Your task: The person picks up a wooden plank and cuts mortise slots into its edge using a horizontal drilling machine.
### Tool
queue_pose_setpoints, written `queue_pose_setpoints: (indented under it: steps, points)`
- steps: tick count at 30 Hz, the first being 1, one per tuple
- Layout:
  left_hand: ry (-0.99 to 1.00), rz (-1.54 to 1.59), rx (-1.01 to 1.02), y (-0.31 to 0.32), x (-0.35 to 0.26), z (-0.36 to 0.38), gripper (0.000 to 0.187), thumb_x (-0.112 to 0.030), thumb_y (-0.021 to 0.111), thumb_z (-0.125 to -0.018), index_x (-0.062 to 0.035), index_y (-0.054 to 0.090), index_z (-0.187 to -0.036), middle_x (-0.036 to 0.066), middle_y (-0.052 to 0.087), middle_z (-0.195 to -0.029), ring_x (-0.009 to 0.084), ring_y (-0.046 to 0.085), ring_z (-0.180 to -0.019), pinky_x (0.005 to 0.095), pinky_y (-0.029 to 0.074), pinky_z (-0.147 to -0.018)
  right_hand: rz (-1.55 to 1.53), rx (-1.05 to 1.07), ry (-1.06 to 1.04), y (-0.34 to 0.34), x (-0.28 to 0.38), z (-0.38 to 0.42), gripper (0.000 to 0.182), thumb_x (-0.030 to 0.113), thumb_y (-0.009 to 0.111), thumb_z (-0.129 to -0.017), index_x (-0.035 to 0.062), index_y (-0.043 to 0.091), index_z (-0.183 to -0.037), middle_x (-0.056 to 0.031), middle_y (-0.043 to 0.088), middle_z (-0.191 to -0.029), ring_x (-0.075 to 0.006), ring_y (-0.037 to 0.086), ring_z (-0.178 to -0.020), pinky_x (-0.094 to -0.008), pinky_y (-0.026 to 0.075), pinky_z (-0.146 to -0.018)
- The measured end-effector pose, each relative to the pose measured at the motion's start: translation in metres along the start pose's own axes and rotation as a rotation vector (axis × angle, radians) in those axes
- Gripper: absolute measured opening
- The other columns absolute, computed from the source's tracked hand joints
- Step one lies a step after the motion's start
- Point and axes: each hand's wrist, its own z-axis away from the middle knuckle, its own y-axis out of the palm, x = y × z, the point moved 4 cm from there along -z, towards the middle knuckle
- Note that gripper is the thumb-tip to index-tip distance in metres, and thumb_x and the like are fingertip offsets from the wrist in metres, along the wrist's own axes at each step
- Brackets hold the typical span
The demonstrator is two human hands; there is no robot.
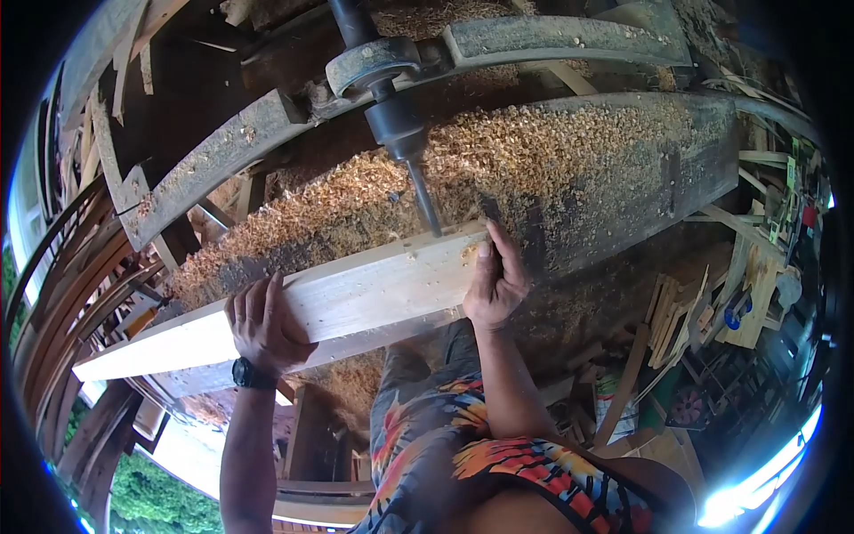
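Observation:
A long pale wooden board (382,289) stands on its edge across the bench, held in both hands. My left hand (264,327), with a dark watch on the wrist, wraps over it left of the middle. At the right end my right hand (498,278) grips the board, thumb and forefinger close to its top corner. Just above the top edge, near that end, is the tip of a drill bit (423,200) in a dark chuck (396,126). A small hole mark shows in the top edge left of the bit.
Wood shavings (534,147) are heaped over the worktable (703,160) behind the board. Curved wooden beams (569,40) run across the back. Offcuts (672,316) are piled at the right, and long strips of wood (80,267) stand at the left.

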Motion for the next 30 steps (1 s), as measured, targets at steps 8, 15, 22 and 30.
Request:
queue_pose_setpoints:
  steps: [8,15,22,30]
  points:
    - [-0.012,-0.026,0.002,-0.004,0.001,-0.006,0.096,-0.035,0.087,-0.056,-0.0048,0.063,-0.144,0.017,0.069,-0.128,0.0375,0.066,-0.116,0.0566,0.046,-0.105,-0.010,0.014,0.037,0.001,-0.001,-0.005,0.031,0.006,0.062,-0.107,-0.0064,0.070,-0.135,-0.0182,0.074,-0.132,-0.0234,0.070,-0.123,-0.0348,0.054,-0.106]
    - [-0.050,0.047,-0.099,-0.009,0.004,0.002,0.079,-0.020,0.077,-0.065,-0.0038,0.065,-0.141,0.022,0.068,-0.132,0.0420,0.065,-0.118,0.0580,0.049,-0.104,-0.274,-0.098,0.278,0.003,-0.031,0.008,0.040,0.014,0.068,-0.107,-0.0098,0.066,-0.139,-0.0185,0.075,-0.131,-0.0248,0.072,-0.115,-0.0386,0.057,-0.103]
    - [-0.102,0.097,0.014,-0.014,0.014,-0.005,0.104,-0.031,0.089,-0.056,-0.0108,0.057,-0.152,0.015,0.066,-0.133,0.0367,0.062,-0.122,0.0528,0.045,-0.107,0.180,0.011,0.005,0.004,-0.003,-0.024,0.032,0.013,0.060,-0.112,-0.0048,0.071,-0.136,-0.0187,0.076,-0.129,-0.0237,0.074,-0.111,-0.0332,0.058,-0.095]
    - [-0.127,0.086,0.019,-0.015,0.017,-0.011,0.107,-0.030,0.088,-0.053,-0.0116,0.056,-0.154,0.013,0.066,-0.131,0.0351,0.062,-0.121,0.0536,0.044,-0.108,0.244,0.079,-0.058,0.010,0.006,-0.040,0.033,0.013,0.057,-0.113,-0.0062,0.070,-0.136,-0.0234,0.073,-0.133,-0.0289,0.071,-0.121,-0.0388,0.055,-0.105]
